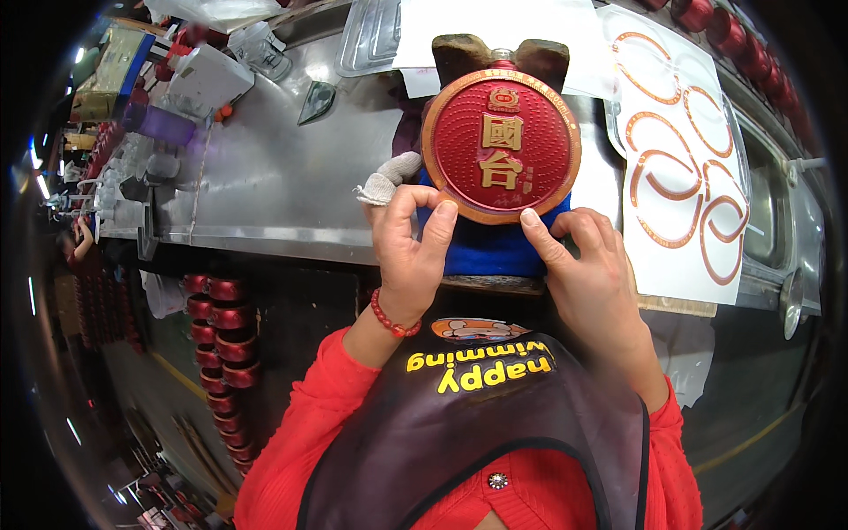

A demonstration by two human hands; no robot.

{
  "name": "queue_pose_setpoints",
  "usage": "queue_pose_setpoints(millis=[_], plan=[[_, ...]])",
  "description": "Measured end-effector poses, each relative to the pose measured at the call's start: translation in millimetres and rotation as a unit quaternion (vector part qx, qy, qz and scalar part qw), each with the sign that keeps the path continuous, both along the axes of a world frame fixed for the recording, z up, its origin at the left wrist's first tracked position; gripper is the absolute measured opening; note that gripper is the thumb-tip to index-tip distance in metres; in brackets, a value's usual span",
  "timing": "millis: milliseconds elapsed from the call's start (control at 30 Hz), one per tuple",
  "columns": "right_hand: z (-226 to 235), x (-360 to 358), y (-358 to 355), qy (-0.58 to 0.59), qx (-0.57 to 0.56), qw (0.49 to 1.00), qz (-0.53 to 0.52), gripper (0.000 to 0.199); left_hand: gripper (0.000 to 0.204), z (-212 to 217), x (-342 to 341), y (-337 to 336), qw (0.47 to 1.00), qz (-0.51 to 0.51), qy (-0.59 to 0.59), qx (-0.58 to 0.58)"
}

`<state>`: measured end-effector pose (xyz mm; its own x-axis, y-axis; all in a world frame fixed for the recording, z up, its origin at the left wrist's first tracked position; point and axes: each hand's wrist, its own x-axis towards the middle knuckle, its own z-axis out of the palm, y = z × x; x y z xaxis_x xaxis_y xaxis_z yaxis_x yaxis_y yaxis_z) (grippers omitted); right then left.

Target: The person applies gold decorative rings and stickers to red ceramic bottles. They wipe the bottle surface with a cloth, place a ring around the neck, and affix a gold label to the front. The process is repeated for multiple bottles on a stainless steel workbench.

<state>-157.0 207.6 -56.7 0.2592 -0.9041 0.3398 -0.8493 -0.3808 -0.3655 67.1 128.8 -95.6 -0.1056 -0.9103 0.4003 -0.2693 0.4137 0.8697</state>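
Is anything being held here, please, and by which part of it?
The left hand and right hand touch the round red bottle at the near edge of its orange rim; whether they grip it cannot be told.

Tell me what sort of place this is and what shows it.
Probably a factory workshop: a long metal workbench, many similar shiny red items in rows below it, and a white sheet bearing orange rings beside the round red container.

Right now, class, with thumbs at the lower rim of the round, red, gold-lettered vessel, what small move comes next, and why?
Probably press lightly outward along the shiny orange circular rim band: the bare left hand and right hand have thumbtips spaced apart at its lower edge.
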Motion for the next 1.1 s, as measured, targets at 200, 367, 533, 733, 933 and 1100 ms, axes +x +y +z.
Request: queue_pose_setpoints(millis=[200, 367, 533, 733, 933, 1100], plan=[[0, 4, 0, 0.02, 0.011, 1.0, 0.006, 0.069, 0.015, 1, 0, -2, 0.997, 0.019, -0.059, -0.054], [-4, 7, -3, 0.021, -0.001, 1.0, 0.009, 0.072, 0.015, 1, 0, -3, 0.996, 0.015, -0.065, -0.064], [-5, 9, -4, 0.005, 0.005, 1.0, 0.01, 0.076, 0.016, 0, -2, -5, 0.995, 0.023, -0.051, -0.086], [-6, 9, -4, -0.006, -0.002, 1.0, 0.013, 0.076, 0.017, 1, -1, -6, 0.996, 0.016, -0.03, -0.085], [-7, 10, -4, -0.005, 0.001, 1.0, 0.006, 0.076, 0.019, 0, 0, -9, 0.996, 0.011, -0.023, -0.086], [-5, 11, -4, 0.005, -0.013, 1.0, 0.003, 0.076, 0.021, -1, -1, -10, 0.996, 0.016, -0.021, -0.084]])
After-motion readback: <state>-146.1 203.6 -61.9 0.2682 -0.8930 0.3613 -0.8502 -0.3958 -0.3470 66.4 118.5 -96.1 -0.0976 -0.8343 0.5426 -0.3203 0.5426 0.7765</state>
